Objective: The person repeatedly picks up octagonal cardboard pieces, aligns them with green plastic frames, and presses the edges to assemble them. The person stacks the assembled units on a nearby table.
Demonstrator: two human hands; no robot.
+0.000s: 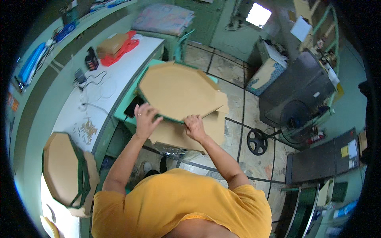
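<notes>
An eight-sided brown cardboard tray [174, 91] with low folded sides and a green outer edge lies in front of me. Beneath its near side is a flat brown cardboard sheet [174, 134]. My right hand [194, 127] is closed on the tray's near rim, with the fingers curled over it. Close by, at the near left rim, my left hand [147, 119] has its fingers apart, and I cannot tell whether the fingertips touch the cardboard. A dark phone [134, 106] lies just beyond the left hand on a green surface [123, 107].
At the left runs a white counter [75, 107] with small brown pieces [88, 130], cables and a cardboard box [113, 44] on red plastic. Another green-edged octagonal piece [61, 168] rests at its near end. A standing fan [295, 121] and dark cabinet [295, 85] are at the right.
</notes>
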